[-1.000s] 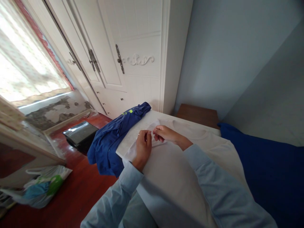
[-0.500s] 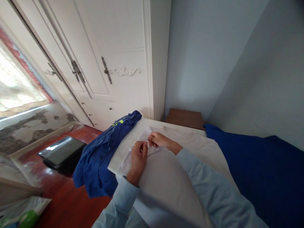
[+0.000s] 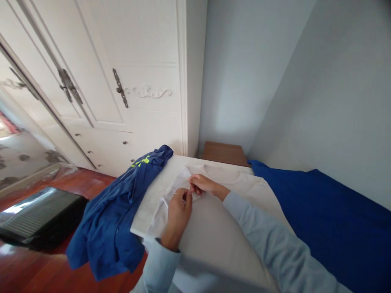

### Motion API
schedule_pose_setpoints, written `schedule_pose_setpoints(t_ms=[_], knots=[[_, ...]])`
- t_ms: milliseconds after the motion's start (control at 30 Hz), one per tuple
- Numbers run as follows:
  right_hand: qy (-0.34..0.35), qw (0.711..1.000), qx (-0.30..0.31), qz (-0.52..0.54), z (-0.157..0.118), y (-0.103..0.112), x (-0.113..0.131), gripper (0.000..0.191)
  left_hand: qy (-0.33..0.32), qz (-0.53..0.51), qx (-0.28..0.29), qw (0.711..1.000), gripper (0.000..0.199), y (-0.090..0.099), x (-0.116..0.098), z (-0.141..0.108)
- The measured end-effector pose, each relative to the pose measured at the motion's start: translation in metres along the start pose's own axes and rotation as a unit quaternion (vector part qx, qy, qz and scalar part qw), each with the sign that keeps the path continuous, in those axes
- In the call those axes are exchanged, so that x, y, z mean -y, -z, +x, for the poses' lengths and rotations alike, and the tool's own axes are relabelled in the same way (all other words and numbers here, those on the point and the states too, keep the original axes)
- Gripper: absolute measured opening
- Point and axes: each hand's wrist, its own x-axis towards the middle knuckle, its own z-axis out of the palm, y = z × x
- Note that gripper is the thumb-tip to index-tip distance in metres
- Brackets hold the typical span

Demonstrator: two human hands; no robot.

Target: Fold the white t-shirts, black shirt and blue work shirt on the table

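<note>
A white garment [image 3: 220, 228], apparently a T-shirt with its neckline [image 3: 221, 173] at the far side, lies spread over a white tabletop [image 3: 175, 162] and hangs over the near edge. Above its left part, my left hand [image 3: 179, 213] is closed in a pinch, thumb against fingers. My right hand [image 3: 201, 184] is closed too, its fingertips almost meeting those of the left. Whatever is between the fingertips is too small to make out. Folds of the white cloth lie just under both hands.
A dark blue garment [image 3: 122, 211] with yellow-green marks drapes off the table's left end. Blue cloth [image 3: 320, 211] spreads at the right. Behind stand a white wardrobe [image 3: 152, 122] and a brown wooden cabinet [image 3: 224, 152]. A black case [image 3: 39, 215] rests on the red floor.
The view has turned slightly, so the room's contents sit farther left. Both hands stay pinched close together over the white garment, the fingertips slightly nearer each other.
</note>
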Motion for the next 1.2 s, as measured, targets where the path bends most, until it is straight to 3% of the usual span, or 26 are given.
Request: schedule_pose_setpoints(t_ms=[200, 500, 733, 867, 1033, 1200], knots=[[-0.024, 1.0, -0.018, -0.007, 0.002, -0.001, -0.001, 0.033, 0.002, 0.0, 0.015, 1.0, 0.026, 0.0, 0.0, -0.001], [-0.03, 0.999, 0.041, 0.013, 0.005, 0.008, -0.004, 0.031, -0.03, 0.08, 0.052, 0.995, 0.019, -0.004, 0.003, -0.001], [-0.04, 0.998, 0.026, 0.046, 0.005, 0.009, -0.003, 0.025, -0.031, 0.114, 0.071, 0.99, 0.017, -0.002, 0.001, 0.0], [-0.014, 0.998, -0.01, 0.052, 0.0, 0.005, -0.004, 0.024, -0.016, 0.125, 0.072, 0.989, 0.018, -0.001, -0.002, 0.001], [0.062, 0.989, -0.089, 0.101, -0.016, 0.004, -0.003, 0.034, -0.014, 0.134, 0.07, 0.988, 0.019, -0.001, -0.003, 0.001], [0.105, 0.984, -0.112, 0.089, -0.064, 0.01, -0.007, 0.046, -0.01, 0.146, 0.066, 0.987, 0.02, -0.002, -0.002, 0.001]])
